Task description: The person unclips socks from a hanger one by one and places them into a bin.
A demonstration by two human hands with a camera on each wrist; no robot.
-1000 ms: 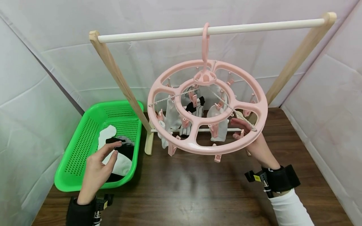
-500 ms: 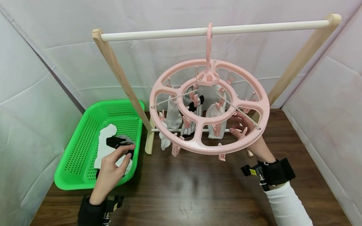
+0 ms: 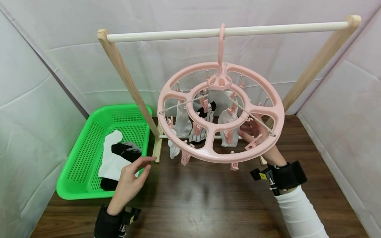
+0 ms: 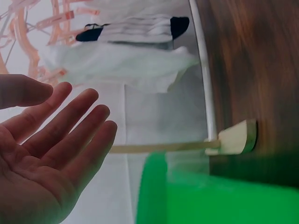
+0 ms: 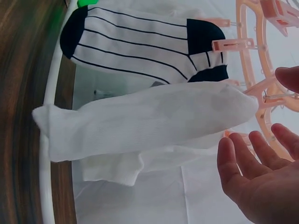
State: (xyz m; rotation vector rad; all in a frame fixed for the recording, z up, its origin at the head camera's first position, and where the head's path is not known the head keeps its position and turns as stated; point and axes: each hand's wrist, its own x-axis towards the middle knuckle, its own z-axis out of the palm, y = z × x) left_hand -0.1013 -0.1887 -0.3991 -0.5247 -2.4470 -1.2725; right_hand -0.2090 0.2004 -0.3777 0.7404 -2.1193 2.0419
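A pink round drying hanger (image 3: 223, 159) with clothes pegs hangs in the middle of the head view. Under its right side is my right hand (image 3: 252, 129), partly hidden by the ring. In the right wrist view its fingers are spread loosely and hold nothing, close to a pegged white sock (image 5: 140, 121). Beside that hangs a white sock with dark stripes (image 5: 135, 42). My left hand (image 3: 130, 178), also holding nothing, hovers at the right side of a green basket (image 3: 62, 180). White socks (image 3: 111, 162) and a black sock (image 3: 128, 152) lie inside it.
The hanger hooks over a white rod (image 3: 282, 29) between wooden posts (image 3: 126, 76). A low white bar (image 4: 202, 60) joins the wooden feet (image 4: 238, 137). Pale cloth walls (image 3: 345, 109) enclose the dark wooden tabletop (image 3: 193, 205).
My left hand has moved right from over the basket, past its right rim. My right hand has shifted slightly left under the hanger. In the head view the hanger sits slightly farther right.
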